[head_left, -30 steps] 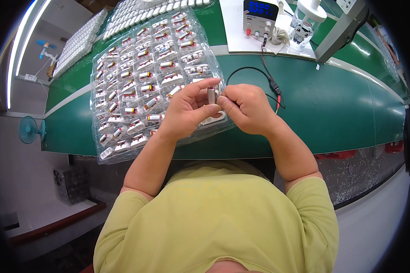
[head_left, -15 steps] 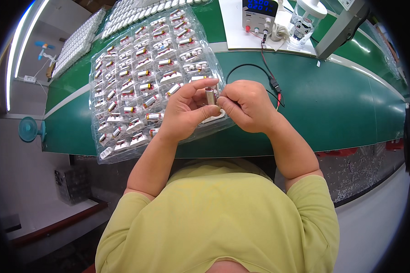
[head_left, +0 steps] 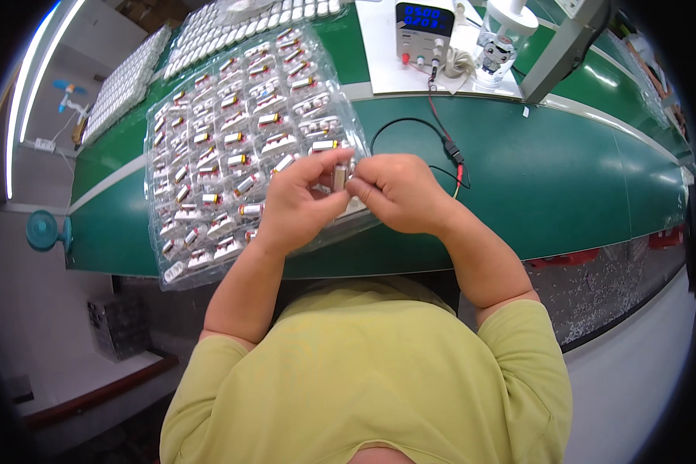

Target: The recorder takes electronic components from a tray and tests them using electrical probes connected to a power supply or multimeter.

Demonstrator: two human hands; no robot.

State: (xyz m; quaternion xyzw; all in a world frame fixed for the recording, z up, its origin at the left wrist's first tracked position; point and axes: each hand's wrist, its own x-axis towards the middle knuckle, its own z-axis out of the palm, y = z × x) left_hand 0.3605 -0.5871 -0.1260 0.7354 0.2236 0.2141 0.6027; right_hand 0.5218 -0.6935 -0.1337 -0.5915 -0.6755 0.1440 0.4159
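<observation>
My left hand (head_left: 295, 203) pinches a small unit with a silver metal cylinder (head_left: 339, 179) between thumb and fingers. Against the unit's right side press the closed thumb and fingers of my right hand (head_left: 404, 193); what they grip there is too small to make out. Both hands are over the near right corner of a clear plastic tray (head_left: 339, 97). In its pockets lie many small white units bearing silver cylinders with yellow ends, such as this cylinder (head_left: 251, 209) beside my left hand.
Behind the hands, a power supply (head_left: 423, 35) with a lit blue display stands on a white board (head_left: 383, 69), beside a clear lidded jar (head_left: 499, 50). Its cable (head_left: 450, 147) runs across the green table (head_left: 564, 178). A grey metal post (head_left: 568, 58) rises at right; more white trays (head_left: 127, 85) lie far left.
The view has shifted slightly, so the table things appear a little farther left and lower. Both hands stay together on the unit, whose silver cylinder shows less now.
</observation>
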